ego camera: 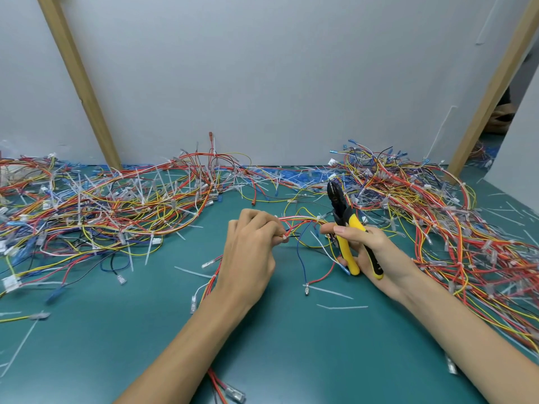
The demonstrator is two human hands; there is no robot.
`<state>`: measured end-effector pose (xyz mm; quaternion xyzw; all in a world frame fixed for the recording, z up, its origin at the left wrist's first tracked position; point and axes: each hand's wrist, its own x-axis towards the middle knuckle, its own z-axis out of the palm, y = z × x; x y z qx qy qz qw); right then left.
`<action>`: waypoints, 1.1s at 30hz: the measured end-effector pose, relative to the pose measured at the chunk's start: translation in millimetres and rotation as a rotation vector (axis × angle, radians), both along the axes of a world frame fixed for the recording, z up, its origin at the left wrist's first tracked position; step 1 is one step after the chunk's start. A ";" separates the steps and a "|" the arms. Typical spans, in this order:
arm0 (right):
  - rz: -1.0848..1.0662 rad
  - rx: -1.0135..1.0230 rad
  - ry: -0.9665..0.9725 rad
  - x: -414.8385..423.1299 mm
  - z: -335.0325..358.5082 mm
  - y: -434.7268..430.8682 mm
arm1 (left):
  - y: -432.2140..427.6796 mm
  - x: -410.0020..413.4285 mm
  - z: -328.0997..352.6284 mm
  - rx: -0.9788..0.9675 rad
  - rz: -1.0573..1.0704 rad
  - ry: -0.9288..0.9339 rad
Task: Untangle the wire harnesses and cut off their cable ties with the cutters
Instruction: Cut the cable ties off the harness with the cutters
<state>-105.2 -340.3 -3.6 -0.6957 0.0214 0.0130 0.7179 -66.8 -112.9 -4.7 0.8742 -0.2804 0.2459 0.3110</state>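
- Where grey wall panels meet it, a smooth teal mat bears tangled wire harnesses.
- Left hand pinches one harness at centre.
- Right hand grips upright yellow-handled cutters.

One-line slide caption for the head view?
Left hand pinches a wire harness over the green mat; right hand holds yellow-handled cutters, between left pile and right pile of tangled harnesses.

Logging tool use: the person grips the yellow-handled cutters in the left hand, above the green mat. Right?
No. The head view shows the cutters gripped in the right hand, above the green mat; the left hand pinches wires.
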 end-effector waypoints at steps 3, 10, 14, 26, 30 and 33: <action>-0.007 0.013 -0.002 -1.5 1.5 0.5 | 0.7 1.7 1.4 -0.063 -0.016 -0.021; -0.003 0.029 0.026 -2.9 3.5 0.9 | 4.9 9.0 -2.4 -0.140 -0.104 0.078; 0.001 0.023 0.034 -2.3 3.2 -0.2 | 2.9 9.5 -6.2 -0.196 -0.203 0.134; 0.012 0.041 0.028 -1.4 3.9 -0.8 | 6.8 13.4 -0.8 -0.348 -0.158 0.208; 0.034 0.070 0.023 -4.3 6.1 -0.4 | 6.8 15.1 -0.4 -0.399 -0.089 0.341; -0.020 0.000 -0.001 -5.8 4.4 4.4 | 7.0 18.2 -2.9 -0.250 0.009 0.432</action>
